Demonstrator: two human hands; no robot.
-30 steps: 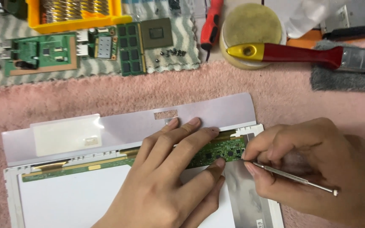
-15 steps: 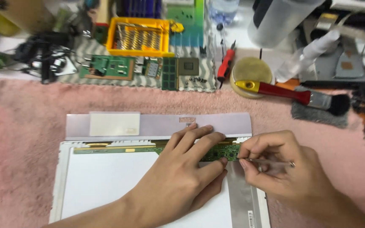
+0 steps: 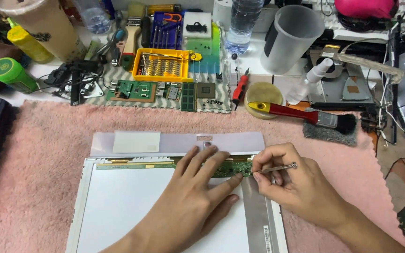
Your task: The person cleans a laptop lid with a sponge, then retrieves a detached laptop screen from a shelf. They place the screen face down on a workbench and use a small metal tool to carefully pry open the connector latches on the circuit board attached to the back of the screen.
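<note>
Pressing flat on the white display panel, your left hand lies palm down with its fingers spread loose, gripping nothing, and the fingertips rest on the narrow green circuit strip that runs along the panel's upper edge. Your right hand sits at the panel's upper right corner, pinched closed around a thin metal tool, whose tip seems to meet the strip's right end, though your fingers hide the exact contact. The panel itself lies face down on the pink fluffy mat, with a pale lilac flap folded back just beyond its upper edge. A silvery foil strip runs down the panel's right side, below your right hand. Well beyond the panel, past the mat's far edge, lie a red-handled brush, a yellow tray of springs and small green circuit boards.
</note>
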